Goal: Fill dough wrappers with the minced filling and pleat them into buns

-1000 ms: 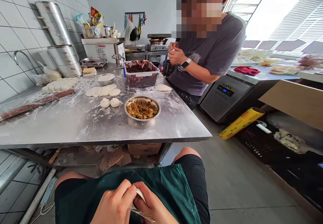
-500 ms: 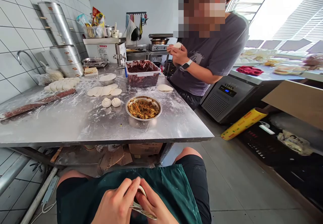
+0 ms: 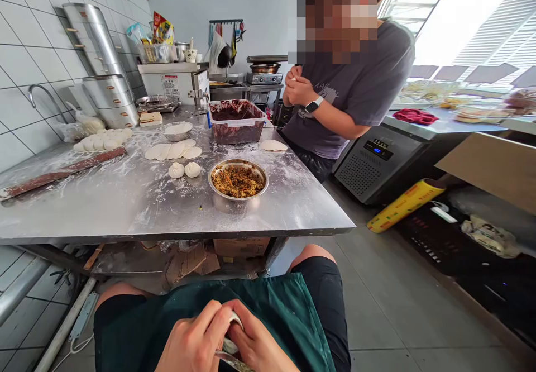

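White dough (image 3: 237,319) is pinched by the left hand's (image 3: 188,341) and right hand's (image 3: 263,343) fingers, maybe so it won't slip, with the metal bowl (image 3: 238,198) at twelve o'clock, likely for easy reach.

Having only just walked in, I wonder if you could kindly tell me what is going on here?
Over a green apron, the left hand and right hand hold a piece of white dough between them, with a metal utensil just below it. On the steel table, a bowl of brownish mixture stands with two pleated buns to its left and flat dough rounds farther back. Beside the table, a co-worker's hands hold something pale.
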Demonstrator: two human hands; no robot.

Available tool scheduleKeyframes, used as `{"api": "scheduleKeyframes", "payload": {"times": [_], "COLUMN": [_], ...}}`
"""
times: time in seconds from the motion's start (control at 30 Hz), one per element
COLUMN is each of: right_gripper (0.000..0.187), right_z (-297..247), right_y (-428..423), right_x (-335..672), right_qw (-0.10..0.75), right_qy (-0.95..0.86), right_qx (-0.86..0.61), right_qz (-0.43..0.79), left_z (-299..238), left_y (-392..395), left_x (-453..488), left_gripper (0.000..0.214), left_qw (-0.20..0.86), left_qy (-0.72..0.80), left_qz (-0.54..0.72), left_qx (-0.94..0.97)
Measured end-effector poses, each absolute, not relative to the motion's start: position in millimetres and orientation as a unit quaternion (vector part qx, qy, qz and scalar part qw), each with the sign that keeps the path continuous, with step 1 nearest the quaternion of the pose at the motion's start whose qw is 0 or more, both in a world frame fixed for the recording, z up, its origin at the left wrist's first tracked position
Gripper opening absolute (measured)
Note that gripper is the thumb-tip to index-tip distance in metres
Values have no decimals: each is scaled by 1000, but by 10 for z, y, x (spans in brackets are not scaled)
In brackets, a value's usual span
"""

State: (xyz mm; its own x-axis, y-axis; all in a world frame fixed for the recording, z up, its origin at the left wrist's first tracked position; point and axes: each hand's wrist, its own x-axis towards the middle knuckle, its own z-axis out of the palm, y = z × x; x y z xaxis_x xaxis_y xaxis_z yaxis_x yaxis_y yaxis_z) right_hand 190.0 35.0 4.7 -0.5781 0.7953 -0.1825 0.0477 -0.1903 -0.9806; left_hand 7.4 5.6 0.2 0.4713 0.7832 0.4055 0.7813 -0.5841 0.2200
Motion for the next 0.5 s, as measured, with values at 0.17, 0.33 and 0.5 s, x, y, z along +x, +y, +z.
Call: {"api": "scheduleKeyframes", "payload": {"times": [0.17,0.33,0.5], "right_gripper": [27,57,56], "right_z": [115,-268,-598], "right_y": [351,256,243], "right_x": [1971,1706,1564], "right_qw": [294,366,372], "right_qy": [-537,-270,-223], "right_qx": [-339,-389,-400], "right_qz": [715,802,807], "left_z": [57,40,15], "left_y": [78,55,40], "left_x": [42,63,141], "left_gripper": [34,37,27], "left_qw": [0,14,20], "left_qy": [451,467,452], "left_qz": [226,253,281], "left_qx": [864,847,846]}}
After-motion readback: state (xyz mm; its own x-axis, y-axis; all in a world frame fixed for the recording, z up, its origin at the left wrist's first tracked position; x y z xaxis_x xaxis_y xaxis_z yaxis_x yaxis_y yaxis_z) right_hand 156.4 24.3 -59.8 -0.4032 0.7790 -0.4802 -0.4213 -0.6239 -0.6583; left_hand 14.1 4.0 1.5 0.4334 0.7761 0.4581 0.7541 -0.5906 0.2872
